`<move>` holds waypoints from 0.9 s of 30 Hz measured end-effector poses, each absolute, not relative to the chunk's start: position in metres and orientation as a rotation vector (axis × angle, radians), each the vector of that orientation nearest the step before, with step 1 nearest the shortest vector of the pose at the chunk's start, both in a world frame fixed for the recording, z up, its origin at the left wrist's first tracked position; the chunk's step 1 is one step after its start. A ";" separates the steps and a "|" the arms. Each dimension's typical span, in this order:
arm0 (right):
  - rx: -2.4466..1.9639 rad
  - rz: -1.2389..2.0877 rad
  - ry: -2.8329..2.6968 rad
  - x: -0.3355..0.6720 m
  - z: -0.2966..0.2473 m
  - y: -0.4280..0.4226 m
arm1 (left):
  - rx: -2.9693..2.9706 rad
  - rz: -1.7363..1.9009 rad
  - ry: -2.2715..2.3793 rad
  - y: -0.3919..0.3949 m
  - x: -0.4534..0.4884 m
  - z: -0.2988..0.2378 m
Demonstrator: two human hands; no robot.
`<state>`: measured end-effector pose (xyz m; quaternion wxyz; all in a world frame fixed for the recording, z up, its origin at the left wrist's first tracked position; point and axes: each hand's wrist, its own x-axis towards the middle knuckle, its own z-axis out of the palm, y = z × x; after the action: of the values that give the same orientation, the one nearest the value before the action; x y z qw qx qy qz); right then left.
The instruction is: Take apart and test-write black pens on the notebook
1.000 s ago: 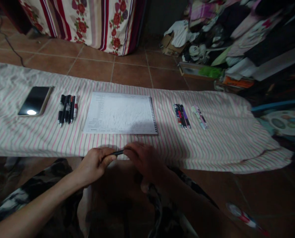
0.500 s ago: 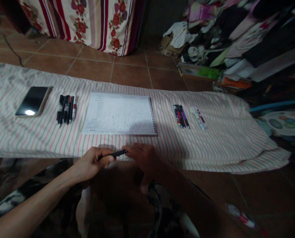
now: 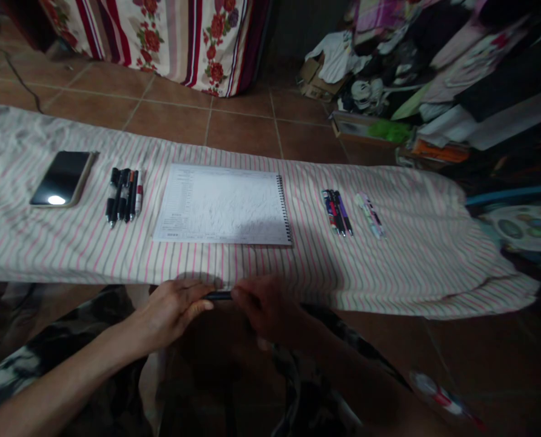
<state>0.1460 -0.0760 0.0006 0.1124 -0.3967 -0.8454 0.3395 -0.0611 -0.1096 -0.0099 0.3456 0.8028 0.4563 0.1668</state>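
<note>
A dark pen (image 3: 219,295) lies level between my hands at the front edge of the cloth-covered surface. My left hand (image 3: 173,309) grips one end between thumb and fingers. At the other end, my right hand (image 3: 265,306) is closed around the tip, its fingers partly in shadow. Just beyond them lies a spiral-bound pad (image 3: 234,203) with a printed white page. A row of several pens (image 3: 124,195), mostly black, sits left of the pad. To its right are a small group of dark and purple pens (image 3: 337,212) and some pale patterned pens (image 3: 370,215).
A smartphone (image 3: 62,178) lies at the left on the striped cloth (image 3: 416,243). Past the far edge is a tiled floor (image 3: 243,130) with a floral curtain (image 3: 174,45). Piled clothes and boxes (image 3: 322,77) fill the far right. A clear-and-red object (image 3: 443,397) lies on the floor.
Both hands have come down slightly toward me with the pen, which is now more level. My right fingers have curled closer around its end. The view has shifted a little.
</note>
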 end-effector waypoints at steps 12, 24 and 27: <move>-1.252 0.949 -2.408 0.144 0.005 -0.060 | 1.613 0.474 1.263 -0.099 -0.056 -0.018; -0.816 0.568 -2.810 0.153 -0.002 -0.065 | 1.613 0.288 1.204 -0.102 -0.062 -0.017; -0.856 0.658 -2.721 0.151 -0.007 -0.071 | 1.804 0.308 1.176 -0.107 -0.063 -0.011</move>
<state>0.1515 -0.0709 -0.0069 0.1069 -0.2907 -0.9242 0.2236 -0.0632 -0.1066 -0.0114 0.4647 0.7343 0.4787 0.1253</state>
